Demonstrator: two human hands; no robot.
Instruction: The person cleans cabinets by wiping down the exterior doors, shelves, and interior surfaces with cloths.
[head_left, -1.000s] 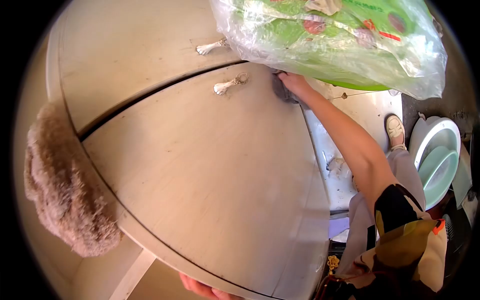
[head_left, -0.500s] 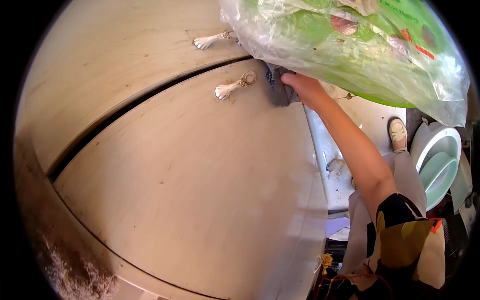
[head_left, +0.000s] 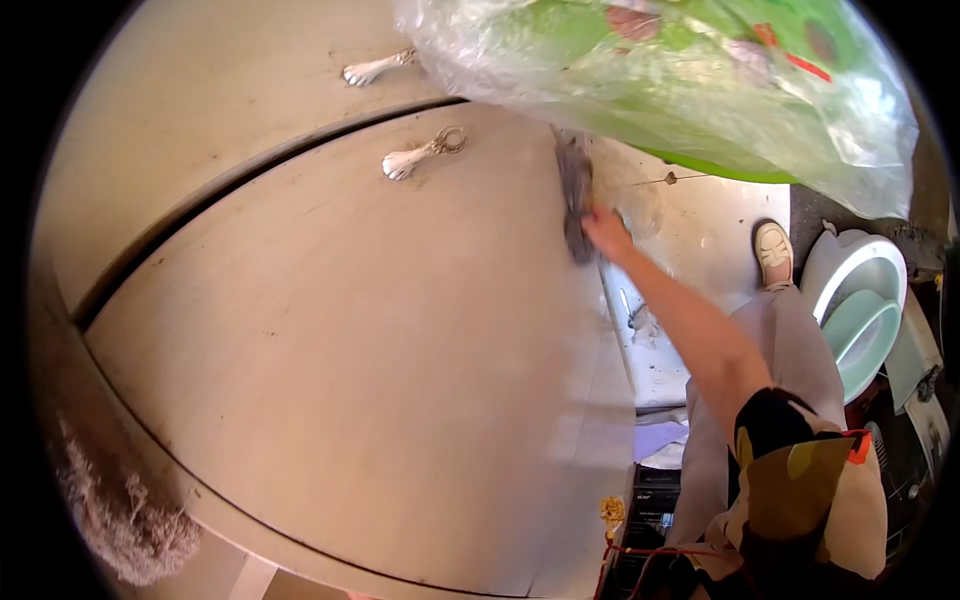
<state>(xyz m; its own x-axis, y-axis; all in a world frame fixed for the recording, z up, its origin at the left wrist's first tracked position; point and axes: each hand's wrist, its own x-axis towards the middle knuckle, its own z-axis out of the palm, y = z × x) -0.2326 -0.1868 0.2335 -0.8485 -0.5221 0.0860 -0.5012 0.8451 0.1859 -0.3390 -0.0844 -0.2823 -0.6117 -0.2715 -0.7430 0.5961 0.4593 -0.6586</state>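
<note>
My right hand (head_left: pixel 608 236) is closed on a dark grey rag (head_left: pixel 574 190), which hangs bunched at the edge of a pale cabinet panel (head_left: pixel 380 330). The rag is slightly blurred and lies against that edge. Two ornate metal handles (head_left: pixel 425 153) stand out from the cabinet, one on either side of a dark gap between panels. Faint specks and smudges mark the panel. My left hand is not seen.
A clear plastic bag with green printing (head_left: pixel 680 80) hangs over the upper right. White and mint-green basins (head_left: pixel 862 335) stand at the right, near a shoe (head_left: pixel 773 250). A fuzzy dusty clump (head_left: pixel 135 530) sits lower left. A purple cloth (head_left: pixel 658 437) lies below the arm.
My right hand has moved down the frame with the rag, from near the upper handle to the panel's edge. The whole view has shifted a little, with handles and bag now farther left.
</note>
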